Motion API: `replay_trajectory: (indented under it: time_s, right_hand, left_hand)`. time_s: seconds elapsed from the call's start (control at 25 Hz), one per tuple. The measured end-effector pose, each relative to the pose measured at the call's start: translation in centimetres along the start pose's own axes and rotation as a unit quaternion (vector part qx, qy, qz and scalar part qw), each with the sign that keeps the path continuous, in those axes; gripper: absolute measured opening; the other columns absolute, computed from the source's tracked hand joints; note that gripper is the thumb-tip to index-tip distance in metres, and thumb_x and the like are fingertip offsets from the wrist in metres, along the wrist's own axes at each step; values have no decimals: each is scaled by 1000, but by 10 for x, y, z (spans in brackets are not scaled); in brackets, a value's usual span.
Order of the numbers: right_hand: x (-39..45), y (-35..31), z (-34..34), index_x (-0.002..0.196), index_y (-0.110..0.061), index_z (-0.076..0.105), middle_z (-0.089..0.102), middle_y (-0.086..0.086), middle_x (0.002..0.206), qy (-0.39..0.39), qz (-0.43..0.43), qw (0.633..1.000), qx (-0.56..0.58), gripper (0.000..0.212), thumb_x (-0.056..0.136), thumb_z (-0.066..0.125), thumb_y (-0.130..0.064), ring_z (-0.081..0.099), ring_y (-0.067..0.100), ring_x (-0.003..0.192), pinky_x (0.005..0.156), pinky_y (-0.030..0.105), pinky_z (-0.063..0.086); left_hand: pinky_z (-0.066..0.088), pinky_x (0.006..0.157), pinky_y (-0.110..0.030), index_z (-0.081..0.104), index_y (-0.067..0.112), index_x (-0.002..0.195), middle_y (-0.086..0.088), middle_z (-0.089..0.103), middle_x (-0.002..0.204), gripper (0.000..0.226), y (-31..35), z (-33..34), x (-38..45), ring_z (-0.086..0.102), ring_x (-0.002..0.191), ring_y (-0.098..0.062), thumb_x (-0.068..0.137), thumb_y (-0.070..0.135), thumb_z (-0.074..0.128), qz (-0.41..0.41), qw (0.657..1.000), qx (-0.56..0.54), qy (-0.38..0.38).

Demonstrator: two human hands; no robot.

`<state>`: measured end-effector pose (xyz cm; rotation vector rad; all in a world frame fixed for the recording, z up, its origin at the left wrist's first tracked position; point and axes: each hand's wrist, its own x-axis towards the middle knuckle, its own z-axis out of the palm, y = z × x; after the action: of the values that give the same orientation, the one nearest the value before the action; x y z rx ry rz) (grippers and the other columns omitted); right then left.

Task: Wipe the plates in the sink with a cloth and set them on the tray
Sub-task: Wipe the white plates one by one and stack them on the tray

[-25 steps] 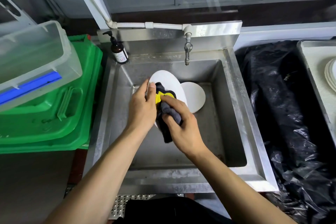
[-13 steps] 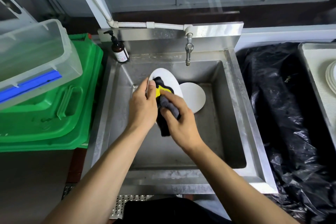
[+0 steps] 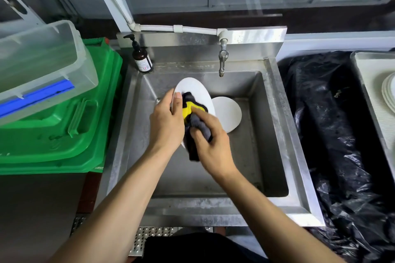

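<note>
The sink (image 3: 284,134) fills the middle of the view, a steel basin with a tap (image 3: 222,60) at its back wall and a soap bottle (image 3: 142,57) on its back left corner. Left of it stands a green bin (image 3: 64,134) with a clear tub (image 3: 38,60) resting on top; right of it black plastic sheeting (image 3: 331,134) covers the counter, and at the far right edge of the view lies the tray (image 3: 367,74), which already carries a stack of white plates (image 3: 388,92). Those plates look like the finished share of the job, though how many are in the stack is too cut off to count. Inside the sink, toward its back, one plate (image 3: 196,89) is held up tilted on edge, and a second plate (image 3: 228,113) lies on the sink floor just behind and right of it, apparently not yet wiped. The left hand (image 3: 166,121) grips the tilted plate at its left rim, thumb on the face and fingers curled behind. The right hand (image 3: 211,145) is closed round a bunched cloth (image 3: 192,113), dark grey with a yellow patch, and presses it against the plate's face. So the work seems past its middle: this plate is in mid-wipe and must go to the tray, then the one below needs the same. Whether more plates lie hidden under it cannot be told.
</note>
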<state>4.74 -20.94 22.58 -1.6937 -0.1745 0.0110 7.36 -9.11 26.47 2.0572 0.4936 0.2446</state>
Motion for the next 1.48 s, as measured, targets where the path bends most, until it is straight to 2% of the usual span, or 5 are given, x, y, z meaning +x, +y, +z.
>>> replay_trajectory:
  time_s: [0.32,0.76,1.12,1.32,1.48]
  right_hand:
    - [49,22,-12,138,-23,63,64,-6,136,34,55,998,-27,45,93,57,-25,55,8,131,115,37,41]
    - [31,-1,-11,136,-11,63,62,2,136,46,-50,995,-79,44,92,59,-8,54,11,129,109,12,34]
    - [6,28,-45,134,-23,65,58,-12,126,38,85,985,-142,41,95,62,-10,53,6,121,91,-8,25]
    - [-42,1,-25,134,-24,64,59,-16,124,0,47,992,-121,47,88,64,-14,54,-5,116,97,1,33]
    - [-51,-9,-12,141,-22,57,55,-6,138,-4,-41,985,-168,67,78,79,-28,52,11,130,110,26,42]
  left_hand:
    - [49,88,-26,62,29,131,6,70,120,32,-2,6,-21,63,108,-12,105,35,44,-18,999,-47,-15]
    - [50,92,-30,61,28,133,3,70,121,34,-5,2,-31,63,111,-15,106,35,42,12,999,-46,2]
    - [46,70,-22,62,26,128,6,69,109,33,16,-8,-24,62,97,-13,107,37,39,-16,998,-54,42]
    - [32,66,-21,61,20,123,1,64,105,32,15,-3,-18,55,91,-19,108,34,37,-11,999,7,39]
    - [28,67,-34,52,10,93,-7,56,81,31,12,4,-10,51,82,-31,107,33,36,10,999,23,37]
